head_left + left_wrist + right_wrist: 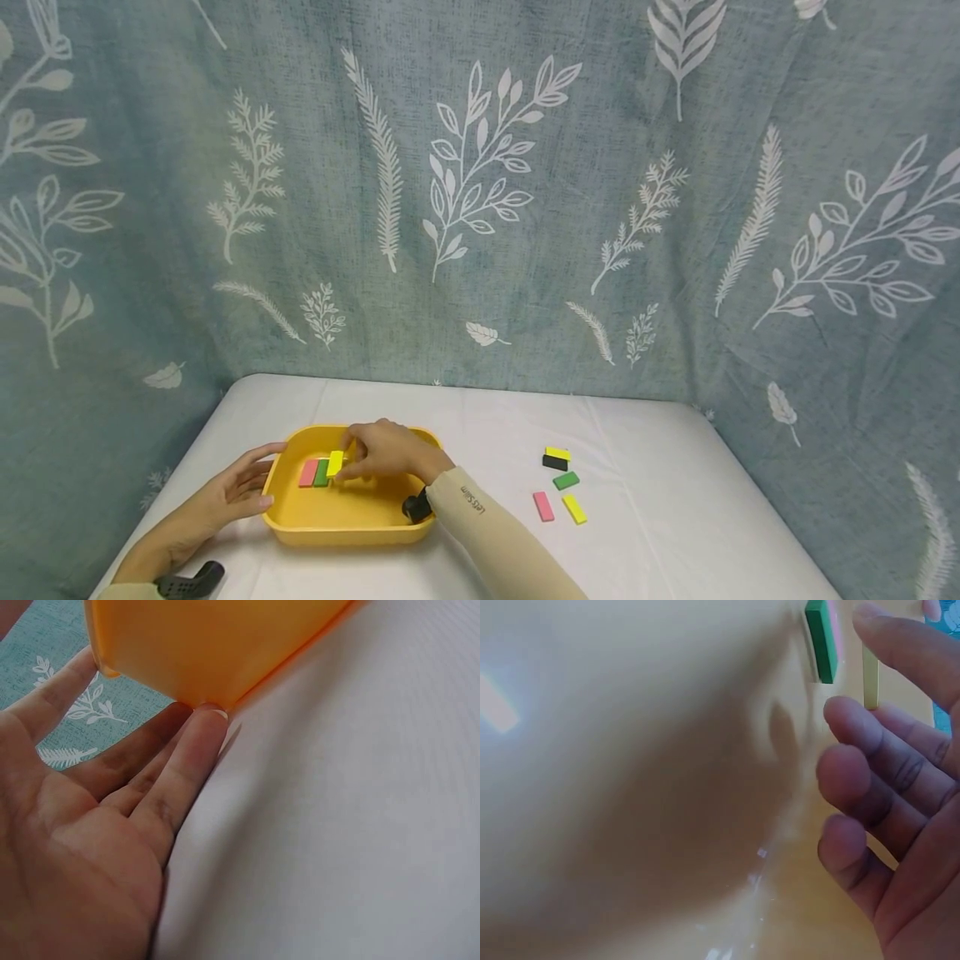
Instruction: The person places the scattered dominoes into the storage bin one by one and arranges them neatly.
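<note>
My right hand (pixel 386 450) is over a yellow-orange tray (pixel 352 538), pinching a yellow block (pixel 335 463) between thumb and a fingertip. In the right wrist view the yellow block (pixel 871 679) stands on edge at the fingertips, while the other fingers are loosely bent. Left of it inside the tray lie a green block (pixel 322 472) and a pink block (pixel 309 472), side by side. With fairly straight fingers, my left hand (pixel 225 493) touches the tray's left side. The left wrist view has those fingertips against the tray's outer wall (pixel 217 645).
Right of the tray, on the white tablecloth (pixel 660 517), lie loose blocks: a yellow one (pixel 557 454) against a black one (pixel 555 462), a green one (pixel 566 481), a pink one (pixel 543 507) and another yellow one (pixel 574 509). A patterned curtain (pixel 480 317) hangs behind the table.
</note>
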The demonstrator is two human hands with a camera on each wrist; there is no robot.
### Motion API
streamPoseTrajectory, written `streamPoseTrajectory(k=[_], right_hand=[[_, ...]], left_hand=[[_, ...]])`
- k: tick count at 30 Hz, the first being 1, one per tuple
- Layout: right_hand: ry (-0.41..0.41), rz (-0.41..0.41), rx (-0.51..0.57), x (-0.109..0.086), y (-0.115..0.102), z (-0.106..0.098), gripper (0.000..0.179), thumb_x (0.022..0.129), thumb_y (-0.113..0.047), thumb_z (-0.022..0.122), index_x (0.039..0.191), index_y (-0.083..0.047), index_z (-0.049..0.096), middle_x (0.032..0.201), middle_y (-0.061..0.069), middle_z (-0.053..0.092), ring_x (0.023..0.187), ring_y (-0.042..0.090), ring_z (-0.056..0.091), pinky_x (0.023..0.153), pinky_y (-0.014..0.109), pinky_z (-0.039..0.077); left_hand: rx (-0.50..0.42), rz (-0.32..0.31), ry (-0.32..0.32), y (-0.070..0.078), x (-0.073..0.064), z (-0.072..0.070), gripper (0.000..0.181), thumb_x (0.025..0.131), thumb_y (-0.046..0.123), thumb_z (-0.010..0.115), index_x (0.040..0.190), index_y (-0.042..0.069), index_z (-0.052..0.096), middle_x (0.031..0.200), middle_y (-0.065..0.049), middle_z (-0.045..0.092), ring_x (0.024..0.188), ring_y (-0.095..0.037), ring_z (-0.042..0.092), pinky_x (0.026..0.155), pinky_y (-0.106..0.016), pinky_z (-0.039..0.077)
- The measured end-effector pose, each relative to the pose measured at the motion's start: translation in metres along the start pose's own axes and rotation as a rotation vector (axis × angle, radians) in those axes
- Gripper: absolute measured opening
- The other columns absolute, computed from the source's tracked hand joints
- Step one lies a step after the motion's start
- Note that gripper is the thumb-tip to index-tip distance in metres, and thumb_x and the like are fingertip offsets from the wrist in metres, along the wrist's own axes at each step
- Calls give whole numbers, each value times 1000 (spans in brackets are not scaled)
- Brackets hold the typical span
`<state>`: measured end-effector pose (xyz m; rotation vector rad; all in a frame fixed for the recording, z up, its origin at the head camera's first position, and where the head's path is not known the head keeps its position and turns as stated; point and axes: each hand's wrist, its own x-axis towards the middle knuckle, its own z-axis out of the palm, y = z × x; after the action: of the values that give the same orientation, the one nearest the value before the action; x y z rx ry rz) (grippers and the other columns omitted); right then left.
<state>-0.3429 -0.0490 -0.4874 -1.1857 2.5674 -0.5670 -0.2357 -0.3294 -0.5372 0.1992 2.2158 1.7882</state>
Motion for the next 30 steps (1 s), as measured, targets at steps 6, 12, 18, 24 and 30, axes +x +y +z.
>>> streamPoseTrajectory(k=[6, 12, 18, 24, 30], right_hand=[[-2, 10, -21, 1, 4, 5, 45, 88, -46, 81, 120, -18, 66, 75, -15, 63, 60, 0, 59, 60, 16, 47], [-2, 7, -21, 2, 5, 8, 47, 88, -44, 82, 120, -14, 67, 74, -13, 62, 58, 1, 57, 58, 16, 46], [-1, 21, -58, 3, 4, 11, 48, 86, -46, 82, 120, -14, 68, 75, -13, 62, 63, 1, 57, 62, 15, 45], [10, 28, -94, 4, 1, 12, 47, 86, -46, 83, 118, -14, 69, 75, -13, 61, 65, 0, 55, 63, 13, 45], [16, 34, -138, 5, -1, 13, 47, 86, -46, 82, 119, -14, 71, 72, -13, 60, 64, 1, 53, 67, 13, 43]], left_hand=[[-3, -2, 3, 0, 0, 0, 78, 101, 25, 67, 163, 19, 21, 161, -31, 26, 145, -49, 30, 109, -51, 46], [3, 12, 5, 0, -1, 0, 77, 101, 24, 67, 163, 19, 22, 159, -30, 30, 144, -47, 34, 107, -45, 48], [9, -1, 15, 0, -1, 1, 77, 100, 26, 67, 163, 19, 22, 159, -30, 30, 143, -46, 36, 108, -51, 46], [12, 5, 14, 2, -2, 2, 77, 100, 25, 67, 163, 19, 23, 159, -30, 30, 143, -47, 35, 108, -54, 45], [11, 10, 16, 0, -2, 2, 77, 100, 25, 67, 163, 19, 22, 158, -31, 30, 143, -48, 35, 108, -52, 46]])
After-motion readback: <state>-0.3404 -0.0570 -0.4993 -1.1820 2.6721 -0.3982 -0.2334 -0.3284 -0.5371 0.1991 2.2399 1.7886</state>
